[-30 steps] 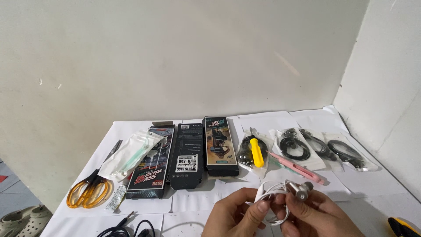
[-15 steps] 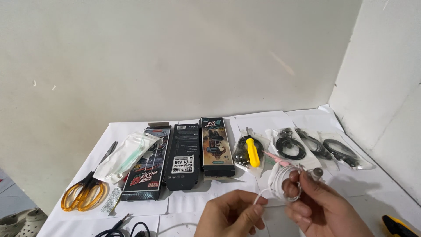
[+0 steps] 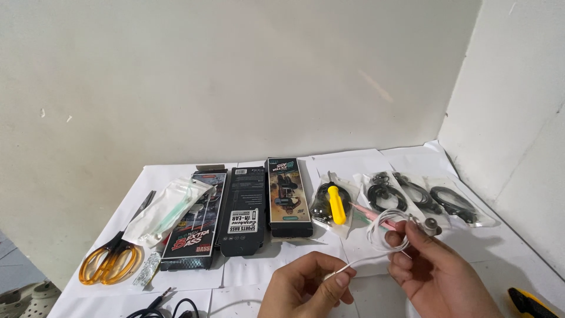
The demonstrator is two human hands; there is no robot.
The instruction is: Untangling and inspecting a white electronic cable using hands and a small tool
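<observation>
Between hands point(image 3: 312, 285), cable point(image 3: 385, 232) seemingly tauter.

A table point(image 3: 194, 277) covered with white paper sheets carries everything. Three black boxes point(image 3: 244, 209) lie side by side at its middle. Left of the boxes lie a clear plastic pouch point(image 3: 168, 211) and orange-handled scissors point(image 3: 112, 259). Right of the boxes lie a yellow-handled tool point(image 3: 336, 203), a pink pen point(image 3: 374, 216) and clear bags of black cables point(image 3: 429, 200).

Coiled white earphone cable point(image 3: 385, 232), held aloft
</observation>
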